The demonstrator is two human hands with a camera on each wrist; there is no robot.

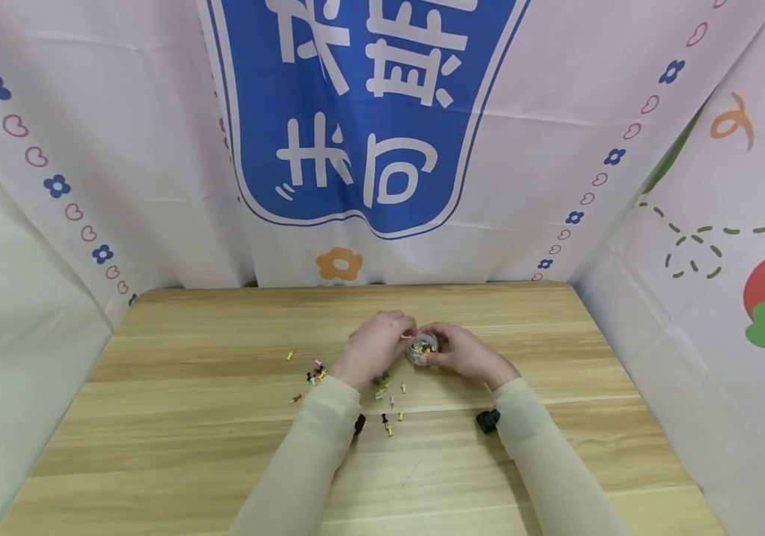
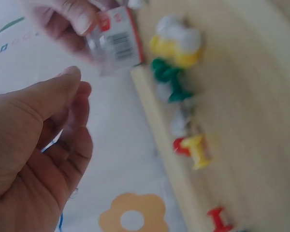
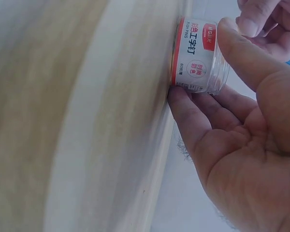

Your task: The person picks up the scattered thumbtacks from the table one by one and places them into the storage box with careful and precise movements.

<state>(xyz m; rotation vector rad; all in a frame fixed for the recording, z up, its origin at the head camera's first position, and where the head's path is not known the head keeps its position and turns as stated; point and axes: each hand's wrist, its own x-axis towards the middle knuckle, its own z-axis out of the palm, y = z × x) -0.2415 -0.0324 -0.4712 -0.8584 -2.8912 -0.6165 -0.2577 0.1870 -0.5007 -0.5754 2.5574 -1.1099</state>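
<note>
A small clear jar of push pins (image 1: 422,348) with a white and red label stands on the wooden table, several colored pins visible inside. My right hand (image 3: 251,116) grips it from the side, thumb near the rim and fingers round the lower wall. Over the jar's left edge is my left hand (image 1: 376,346), its thumb meeting the index finger (image 2: 84,89). A small pale bit shows at those fingertips in the head view; I cannot tell whether it is a pin. Loose push pins (image 1: 380,393) lie beside and below the left hand.
More loose push pins (image 1: 316,372) in yellow, white, red and dark blue are scattered left of the left forearm. A wooden table (image 1: 175,417) holds everything. Printed white cloth (image 1: 175,246) hangs behind its far edge and along the sides.
</note>
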